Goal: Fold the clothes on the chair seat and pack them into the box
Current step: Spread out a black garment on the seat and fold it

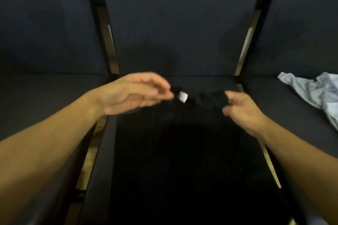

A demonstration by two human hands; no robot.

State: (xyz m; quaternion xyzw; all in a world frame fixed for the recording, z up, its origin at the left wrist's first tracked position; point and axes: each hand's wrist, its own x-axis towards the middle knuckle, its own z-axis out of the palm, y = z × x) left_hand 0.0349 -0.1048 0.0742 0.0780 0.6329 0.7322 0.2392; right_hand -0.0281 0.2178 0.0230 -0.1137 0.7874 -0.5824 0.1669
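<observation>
On the middle seat [182, 82], black garment [182, 151] is lying flat, white tag [182, 96] at its far edge. Right hand [243, 109] is pinching that far edge, fingers curled around the cloth. Left hand [131, 93] is hovering just beside the tag, blurred, fingers loosely extended, holding nothing. Grey garment [314, 93] is lying crumpled on the right seat.

Both hands [182, 100] meet a black garment [182, 151] (white tag [182, 96] showing) on the seat [102, 160].
</observation>
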